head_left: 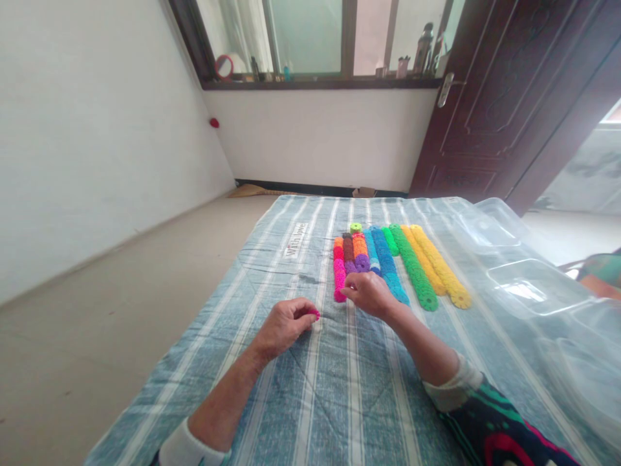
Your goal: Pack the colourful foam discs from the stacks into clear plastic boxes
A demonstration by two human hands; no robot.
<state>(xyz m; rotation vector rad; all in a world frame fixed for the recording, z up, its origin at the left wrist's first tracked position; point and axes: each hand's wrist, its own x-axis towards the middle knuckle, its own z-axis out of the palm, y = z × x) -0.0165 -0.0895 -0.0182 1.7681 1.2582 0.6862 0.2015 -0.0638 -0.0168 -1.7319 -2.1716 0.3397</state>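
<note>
My left hand [286,327] is closed in a pinch on a small pink disc [314,314], held just above the striped cloth. My right hand [371,292] is closed too, its fingertips at the near end of a row of pink discs [339,275]; what they hold, if anything, is hidden. Beside that row lie others of small notched discs: a brown-and-purple row [348,249], an orange-and-purple row [359,249], a blue row [385,259], a green row [414,272] and a yellow row [444,268]. A lime disc [356,228] sits at the far end.
The striped cloth [262,401] covers the table. Clear plastic containers [536,285] stand along the right side. A "With love" print [295,241] is on the cloth at the left. Beyond are a windowsill [320,84] with small items and a dark door [485,110].
</note>
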